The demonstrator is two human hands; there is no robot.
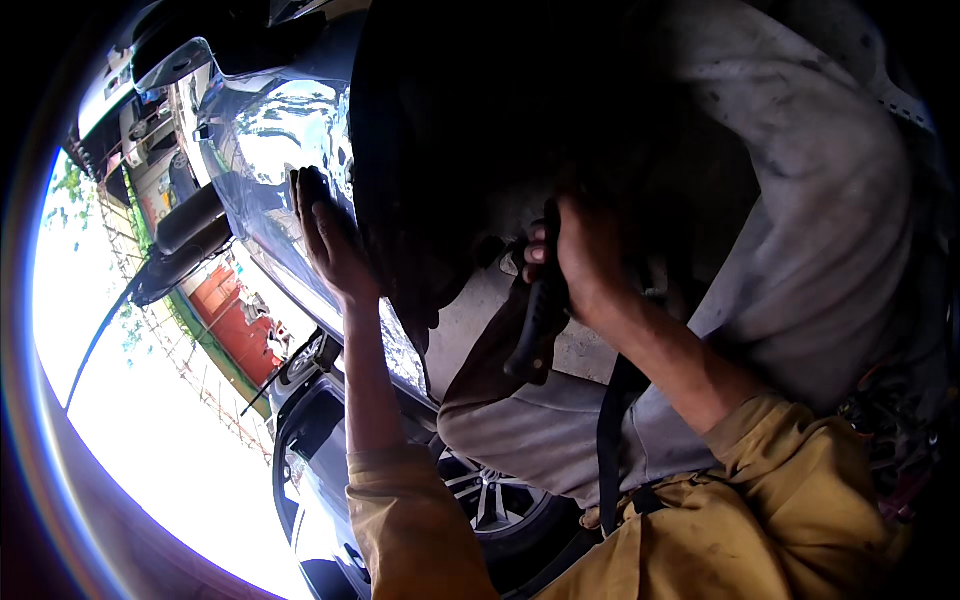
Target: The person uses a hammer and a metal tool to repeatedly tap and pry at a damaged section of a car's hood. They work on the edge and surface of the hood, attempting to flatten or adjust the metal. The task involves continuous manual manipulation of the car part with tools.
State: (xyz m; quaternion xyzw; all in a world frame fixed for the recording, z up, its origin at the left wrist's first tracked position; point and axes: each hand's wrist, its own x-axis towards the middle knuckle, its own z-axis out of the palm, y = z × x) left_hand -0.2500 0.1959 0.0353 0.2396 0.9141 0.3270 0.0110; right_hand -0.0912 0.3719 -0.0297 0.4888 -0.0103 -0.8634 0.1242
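Note:
My left hand (335, 245) lies with its fingers stretched out flat against the glossy outer side of a car body panel (285, 145), near the panel's edge. My right hand (590, 250) is wrapped round the black grip of a tool (533, 325), in the shadow beside the dark hollow behind that edge. The grip's lower end hangs below the fist, pointing down and a little left. The tool's upper part is lost in the dark, so its kind cannot be made out.
My grey-trousered legs (800, 190) are bent round the work space. Below my left forearm is a spoked car wheel (490, 500), next to another car's body (325, 460). A side mirror (190, 220) juts out at left. A red wall (235, 320) and a fence stand outside in bright light.

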